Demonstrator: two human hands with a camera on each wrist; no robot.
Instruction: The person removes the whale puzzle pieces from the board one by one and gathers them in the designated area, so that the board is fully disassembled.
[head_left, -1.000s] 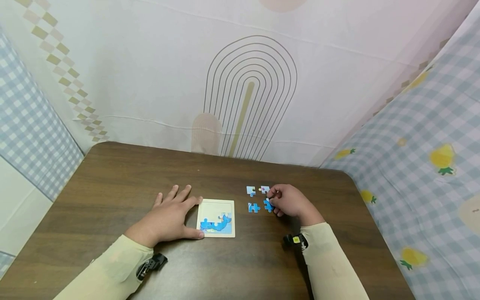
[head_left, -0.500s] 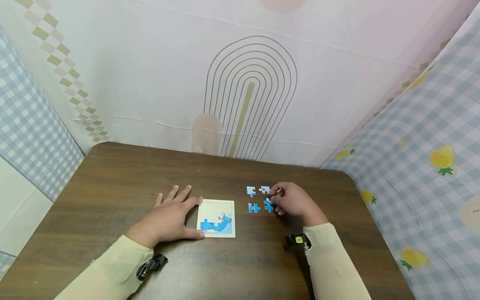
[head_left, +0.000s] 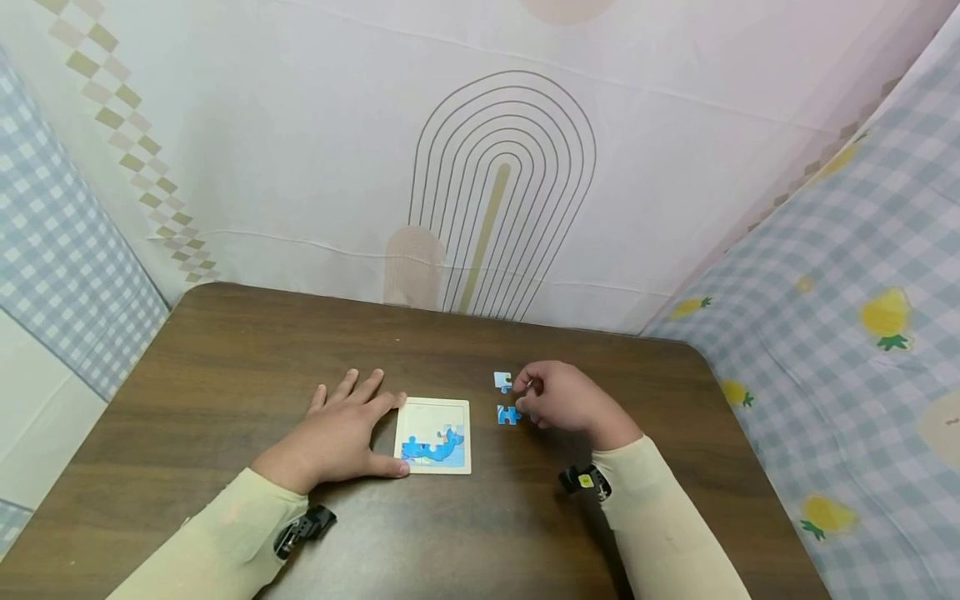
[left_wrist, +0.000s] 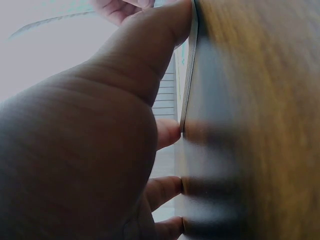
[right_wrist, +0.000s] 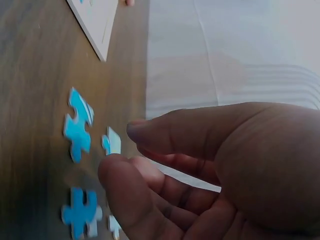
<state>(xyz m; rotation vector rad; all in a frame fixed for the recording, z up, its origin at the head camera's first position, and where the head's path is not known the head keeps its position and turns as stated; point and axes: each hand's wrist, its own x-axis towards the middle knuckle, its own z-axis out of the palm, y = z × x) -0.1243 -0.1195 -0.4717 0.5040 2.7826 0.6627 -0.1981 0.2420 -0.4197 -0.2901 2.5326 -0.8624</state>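
A square wooden puzzle tray (head_left: 467, 437) holds several joined blue pieces (head_left: 442, 450) along its lower part. My left hand (head_left: 337, 437) is spread flat, its thumb and index finger touching the tray's left edge. My right hand (head_left: 573, 404) hovers over the loose pieces, fingers bent and thumb apart from them, holding nothing in the right wrist view. Left of it lie a pale piece (head_left: 502, 382) and a blue piece (head_left: 507, 414). Another blue piece (right_wrist: 80, 212) and a pale one (right_wrist: 115, 227) show in the right wrist view; the hand mostly covers them in the head view.
The brown table (head_left: 450, 533) has a patterned cloth (head_left: 330, 150) hanging behind it. A checked cloth with yellow fruit (head_left: 840, 333) hangs at the right, and another checked cloth (head_left: 60, 233) at the left. Both wrists wear small black cameras.
My right hand first shifted slightly right, then moved left over the two right-hand loose pieces, covering them in the head view. My left hand and the tray have stayed in place.
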